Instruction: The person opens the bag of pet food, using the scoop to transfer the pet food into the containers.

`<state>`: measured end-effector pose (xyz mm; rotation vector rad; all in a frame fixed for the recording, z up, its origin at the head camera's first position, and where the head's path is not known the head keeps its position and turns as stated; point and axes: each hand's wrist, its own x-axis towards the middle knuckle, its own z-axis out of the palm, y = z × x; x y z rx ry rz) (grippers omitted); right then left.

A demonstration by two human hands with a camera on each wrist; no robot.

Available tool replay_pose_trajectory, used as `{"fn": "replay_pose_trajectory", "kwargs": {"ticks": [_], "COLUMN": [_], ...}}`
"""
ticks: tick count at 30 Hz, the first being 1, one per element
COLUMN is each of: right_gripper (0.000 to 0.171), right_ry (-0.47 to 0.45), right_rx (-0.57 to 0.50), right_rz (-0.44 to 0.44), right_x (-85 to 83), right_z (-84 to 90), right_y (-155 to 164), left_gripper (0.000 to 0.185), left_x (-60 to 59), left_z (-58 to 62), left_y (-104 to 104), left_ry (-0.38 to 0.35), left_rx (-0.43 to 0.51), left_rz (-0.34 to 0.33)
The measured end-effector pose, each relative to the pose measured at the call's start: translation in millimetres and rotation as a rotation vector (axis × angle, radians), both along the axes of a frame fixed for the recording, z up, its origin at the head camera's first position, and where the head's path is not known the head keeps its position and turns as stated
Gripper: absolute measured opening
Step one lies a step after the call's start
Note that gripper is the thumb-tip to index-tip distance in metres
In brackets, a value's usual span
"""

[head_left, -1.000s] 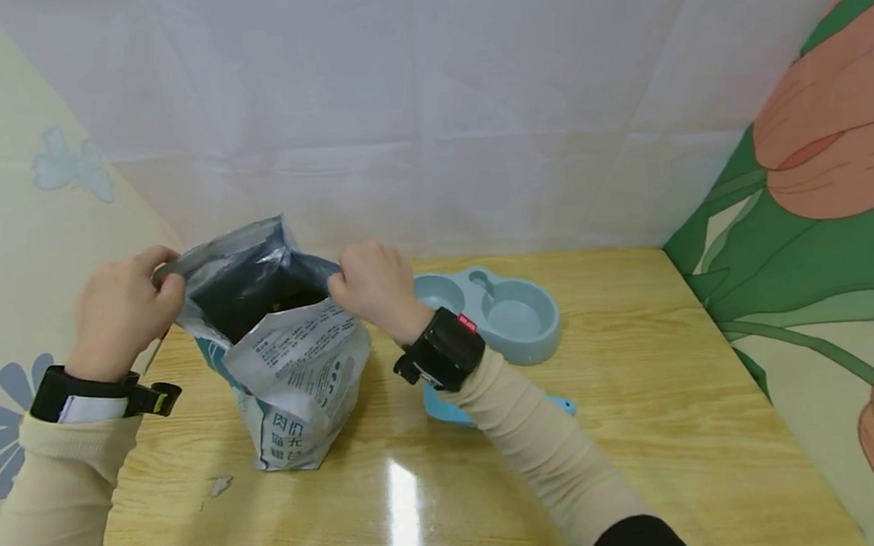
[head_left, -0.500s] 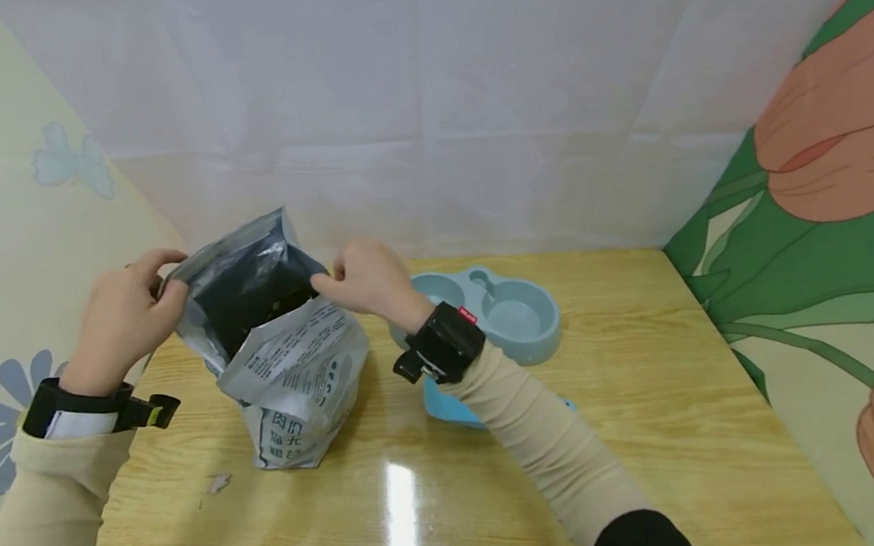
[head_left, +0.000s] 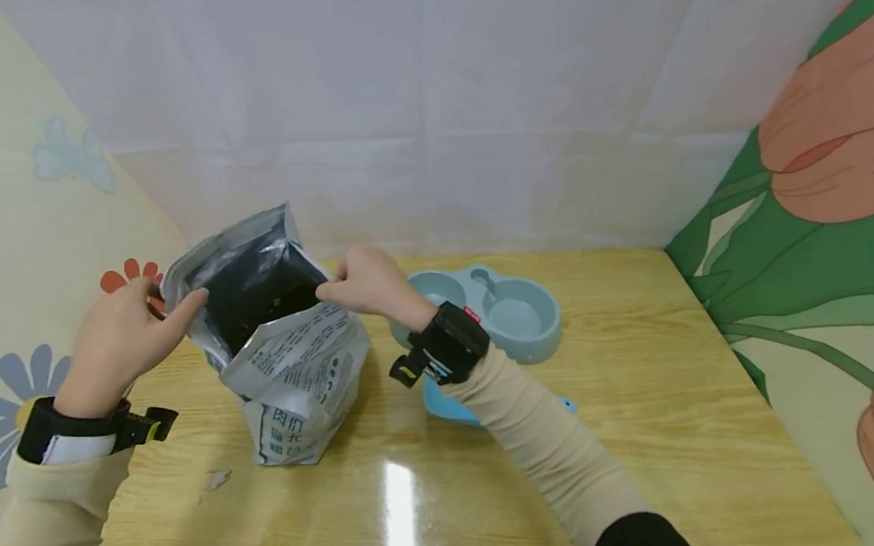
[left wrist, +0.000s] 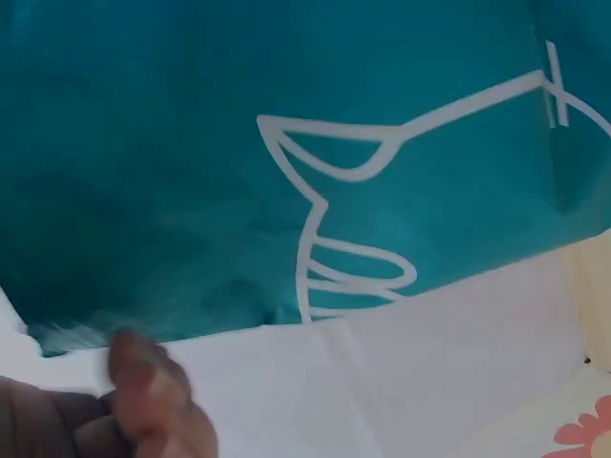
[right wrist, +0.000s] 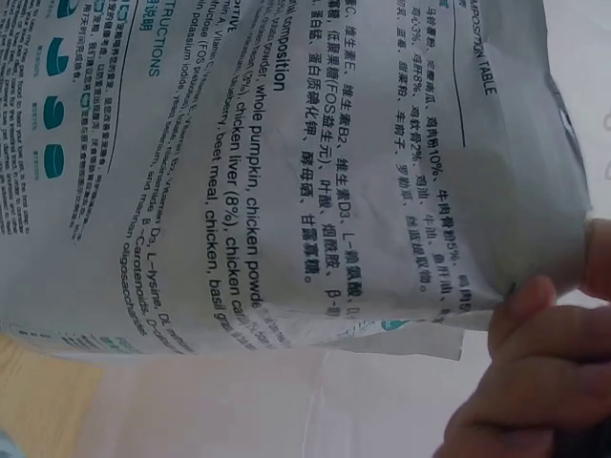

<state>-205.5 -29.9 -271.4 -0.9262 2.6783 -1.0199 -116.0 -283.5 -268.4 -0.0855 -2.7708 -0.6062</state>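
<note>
Pinching right side of bag's (head_left: 300, 365) mouth: right hand (head_left: 370, 285), thumb and curled fingers clamped on rim, right forearm (head_left: 544, 425) slanting in over tabletop (head_left: 681, 458) from near edge. Left hand (head_left: 118, 343) at mouth's left side, angled inward, thumb stretched straight toward opening, fingers partly hidden; cannot tell if gripping. Hands well apart. Bag upright near tabletop's left edge, mouth gaping. Double bowl (head_left: 535, 350) toward far edge; blue object (head_left: 448, 406) partly hidden by right forearm.

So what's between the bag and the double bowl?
In the head view, the right hand, pinching the bag, and below that hand a strip of bare tabletop.
</note>
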Motion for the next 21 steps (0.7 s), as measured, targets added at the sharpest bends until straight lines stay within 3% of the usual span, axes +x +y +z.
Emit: {"fn": "replay_pose_trajectory", "kwargs": {"ticks": [4, 13, 21], "right_gripper": [0.048, 0.043, 0.04], "right_ry": [-0.014, 0.013, 0.098], "right_rx": [0.079, 0.287, 0.315], "right_rz": [0.018, 0.031, -0.003], "right_x": [-2.3, -10.9, -4.7], "right_z": [6.4, 21.9, 20.7], "right_y": [1, 0, 2], "left_gripper": [0.043, 0.04, 0.041], "left_x": [5.7, 1.5, 1.5], "left_z": [-1.4, -0.7, -0.4], "left_y": [2, 9, 8], "left_ry": [0.007, 0.073, 0.093], "left_rx": [0.014, 0.053, -0.004], "left_rz": [-0.001, -0.025, -0.037]}}
